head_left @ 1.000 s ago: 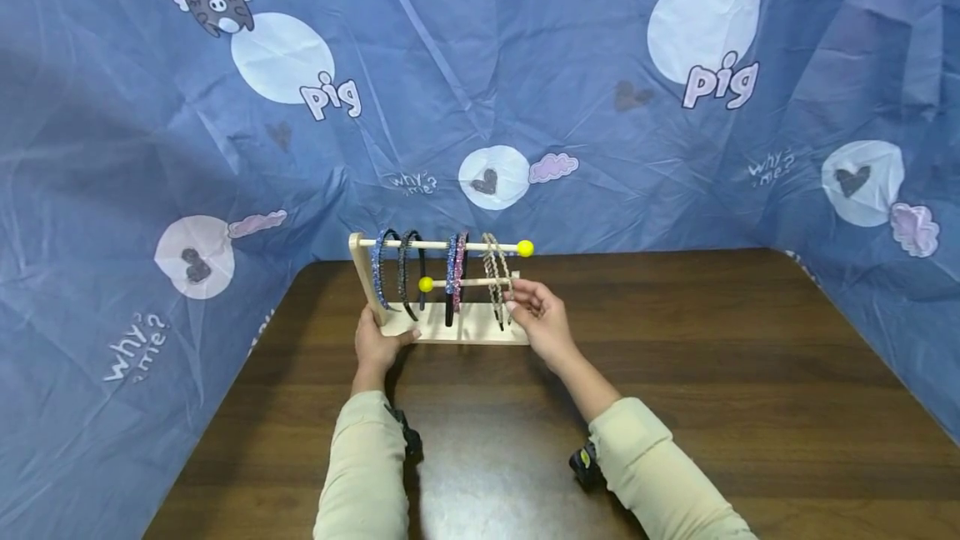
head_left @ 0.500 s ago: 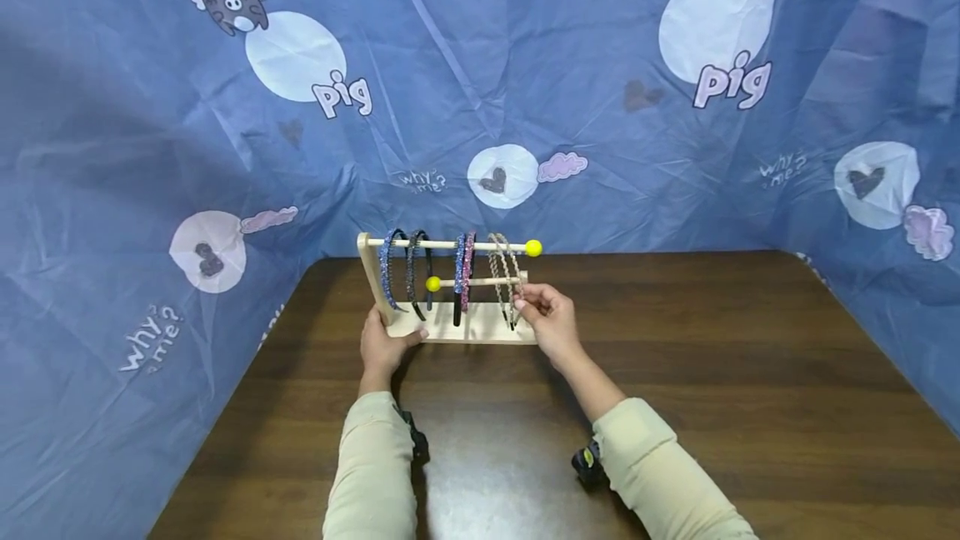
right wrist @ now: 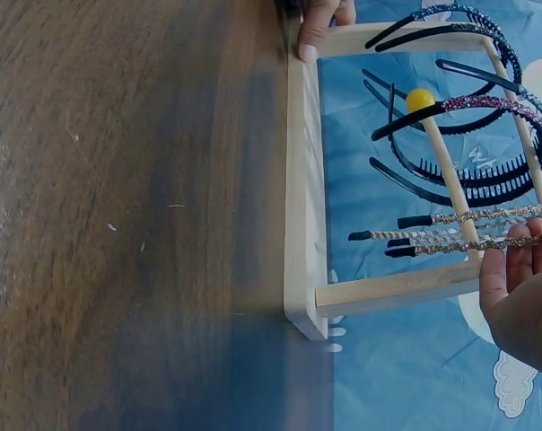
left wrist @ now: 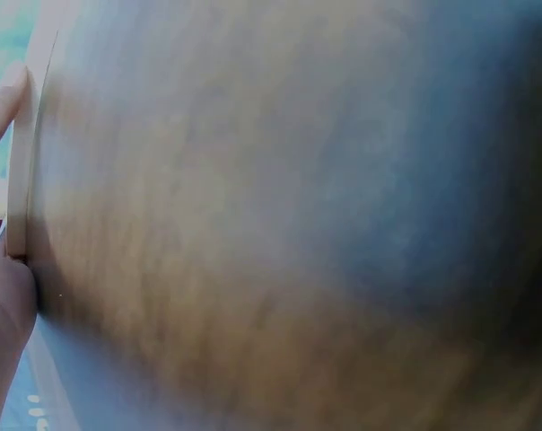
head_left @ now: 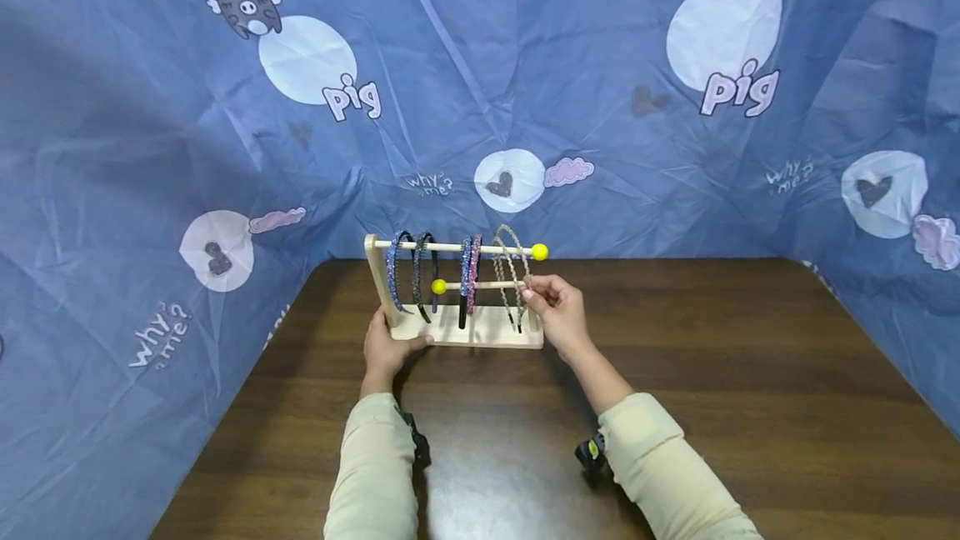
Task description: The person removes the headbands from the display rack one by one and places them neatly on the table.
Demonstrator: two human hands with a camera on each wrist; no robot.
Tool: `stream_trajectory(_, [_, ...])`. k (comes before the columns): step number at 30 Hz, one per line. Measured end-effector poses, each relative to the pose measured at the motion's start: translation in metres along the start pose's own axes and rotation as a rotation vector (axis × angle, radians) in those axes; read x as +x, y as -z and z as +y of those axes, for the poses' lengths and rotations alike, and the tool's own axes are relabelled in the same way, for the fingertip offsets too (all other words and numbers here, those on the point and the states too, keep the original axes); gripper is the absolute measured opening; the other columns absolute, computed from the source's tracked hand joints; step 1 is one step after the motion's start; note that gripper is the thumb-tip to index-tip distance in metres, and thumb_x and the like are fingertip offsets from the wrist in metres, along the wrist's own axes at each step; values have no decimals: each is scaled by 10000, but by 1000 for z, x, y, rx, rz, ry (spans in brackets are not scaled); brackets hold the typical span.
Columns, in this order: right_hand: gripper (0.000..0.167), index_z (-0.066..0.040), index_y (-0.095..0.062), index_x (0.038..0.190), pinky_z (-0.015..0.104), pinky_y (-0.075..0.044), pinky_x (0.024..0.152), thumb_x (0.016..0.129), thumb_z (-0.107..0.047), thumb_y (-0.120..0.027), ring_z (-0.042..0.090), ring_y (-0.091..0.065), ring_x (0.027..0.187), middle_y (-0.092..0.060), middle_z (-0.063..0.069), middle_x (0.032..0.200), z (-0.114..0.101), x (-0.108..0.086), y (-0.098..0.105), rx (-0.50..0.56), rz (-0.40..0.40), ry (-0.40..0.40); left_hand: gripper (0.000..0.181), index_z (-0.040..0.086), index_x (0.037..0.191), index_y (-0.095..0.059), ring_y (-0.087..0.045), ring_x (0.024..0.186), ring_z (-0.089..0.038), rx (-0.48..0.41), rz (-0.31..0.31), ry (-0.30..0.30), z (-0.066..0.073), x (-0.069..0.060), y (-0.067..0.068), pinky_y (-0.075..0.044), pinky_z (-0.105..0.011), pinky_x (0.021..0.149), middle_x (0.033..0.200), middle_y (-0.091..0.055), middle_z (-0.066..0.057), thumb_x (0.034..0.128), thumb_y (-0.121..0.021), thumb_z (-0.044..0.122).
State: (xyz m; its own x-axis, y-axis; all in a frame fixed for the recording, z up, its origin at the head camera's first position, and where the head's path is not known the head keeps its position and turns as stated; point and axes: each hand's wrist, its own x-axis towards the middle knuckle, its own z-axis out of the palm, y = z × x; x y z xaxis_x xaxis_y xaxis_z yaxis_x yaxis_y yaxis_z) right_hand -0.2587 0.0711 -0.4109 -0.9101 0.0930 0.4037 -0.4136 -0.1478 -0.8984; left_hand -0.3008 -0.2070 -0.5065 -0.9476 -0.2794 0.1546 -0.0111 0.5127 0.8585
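A wooden headband stand (head_left: pixel 487 338) has two rods with yellow ball ends. My left hand (head_left: pixel 386 351) grips the left end of its base, thumb along the front edge; the left wrist view catches only part of that hand (left wrist: pixel 2 305). My right hand (head_left: pixel 564 315) pinches the side of a gold braided headband (right wrist: pixel 450 246) near the stand's right end. That headband's top arches above the upper rod, beside another gold one. Further left hang a blue sparkly headband (head_left: pixel 392 273), a dark one (head_left: pixel 417 273), and a blue and a pink one (head_left: pixel 472 277) close together.
The stand sits near the back of a brown wooden table (head_left: pixel 712 390). Behind it hangs blue cloth (head_left: pixel 420 123) printed with pigs and hearts. The lower rod's yellow ball (head_left: pixel 438 286) points left, the upper rod's ball (head_left: pixel 539 252) right.
The gold headband in my right hand has risen a little above the upper rod and spread from its neighbour. My left hand keeps its grip on the base. The head view has shifted slightly.
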Motion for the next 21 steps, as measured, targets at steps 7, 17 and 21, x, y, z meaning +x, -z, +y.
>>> stream_trajectory(7, [182, 222, -547, 985, 204, -507, 687, 814, 167, -580, 137, -637, 793, -590, 361, 974, 6, 0, 4, 15, 6, 17, 954, 41, 1353, -395, -437, 1182, -301, -67, 3, 2, 2, -1, 1, -305, -393, 1001, 1310, -478, -175, 549, -901, 124])
stream_trajectory(17, [157, 171, -590, 952, 325, -528, 730, 804, 132, -621, 251, -657, 799, -627, 305, 933, 19, 11, 17, 35, 25, 16, 951, 44, 1353, -399, -432, 1187, -304, -68, 4, 14, -4, -1, -5, -304, -402, 1008, 1315, -473, -170, 546, -897, 119])
stream_trajectory(21, [177, 189, -572, 960, 292, -528, 722, 806, 121, -627, 220, -655, 791, -641, 277, 929, 12, 18, 13, 53, 21, 28, 951, 48, 1355, -392, -426, 1191, -306, -56, 6, 16, -2, 3, -1, -298, -405, 1010, 1319, -464, -169, 552, -895, 122])
